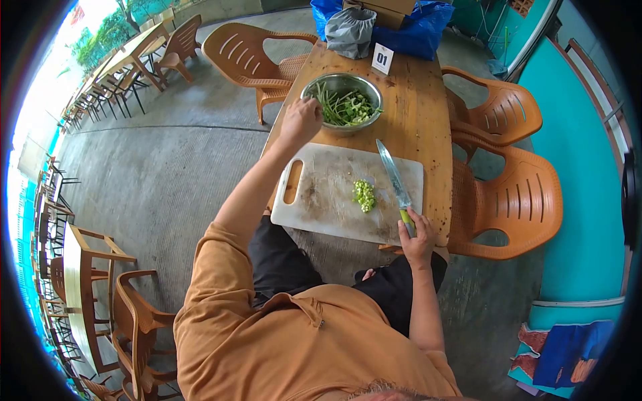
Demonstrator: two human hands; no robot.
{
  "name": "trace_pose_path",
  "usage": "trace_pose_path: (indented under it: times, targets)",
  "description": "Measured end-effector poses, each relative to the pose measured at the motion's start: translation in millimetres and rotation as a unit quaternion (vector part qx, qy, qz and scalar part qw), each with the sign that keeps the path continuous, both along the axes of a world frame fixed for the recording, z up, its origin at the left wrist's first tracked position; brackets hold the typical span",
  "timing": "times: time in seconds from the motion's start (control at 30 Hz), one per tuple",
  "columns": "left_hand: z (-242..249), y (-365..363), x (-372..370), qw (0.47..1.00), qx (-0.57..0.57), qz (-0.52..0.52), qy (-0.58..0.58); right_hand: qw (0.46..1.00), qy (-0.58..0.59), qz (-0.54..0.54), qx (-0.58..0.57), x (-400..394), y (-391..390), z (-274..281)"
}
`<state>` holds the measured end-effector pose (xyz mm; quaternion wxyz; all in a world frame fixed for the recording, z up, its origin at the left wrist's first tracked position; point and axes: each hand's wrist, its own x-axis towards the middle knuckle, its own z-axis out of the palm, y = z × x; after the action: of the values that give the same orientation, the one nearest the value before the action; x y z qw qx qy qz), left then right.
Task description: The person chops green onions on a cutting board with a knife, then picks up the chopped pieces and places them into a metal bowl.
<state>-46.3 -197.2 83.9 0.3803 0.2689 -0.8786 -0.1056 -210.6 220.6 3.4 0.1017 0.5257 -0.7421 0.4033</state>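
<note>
My right hand (417, 239) is closed round the yellow-green handle of a kitchen knife (392, 170). The long blade points away from me over the right part of a white cutting board (334, 220). Left of the blade, a small heap of chopped green vegetable (364, 196) lies on the board. At the left rim of a steel bowl (346, 131) is my left hand (303, 120), its fingers curled together. Whatever may be in those fingers is hidden. Long green beans (328, 100) and cut green pieces fill the bowl, which stands just beyond the board.
The wooden table (414, 107) carries a white "01" card (382, 59), a grey cloth bag (350, 32) and blue plastic bags (424, 30) at its far end. Orange plastic chairs (528, 194) flank it on both sides. The board's handle slot lies at its left end.
</note>
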Motion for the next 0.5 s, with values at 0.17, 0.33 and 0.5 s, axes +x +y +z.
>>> trace_pose_path:
  times: [0.17,0.33,0.5]
  targets:
    - [8,-62,-20,0.989,-0.067,0.046,-0.123,1.000,0.006,-0.013,0.003,3,0,2]
    - [4,-100,-45,0.957,-0.128,0.079,-0.246,1.000,0.007,-0.007,-0.001,3,0,6]
    - [7,-100,-72,0.931,-0.146,0.087,-0.322,1.000,0.005,-0.010,0.004,3,-2,5]
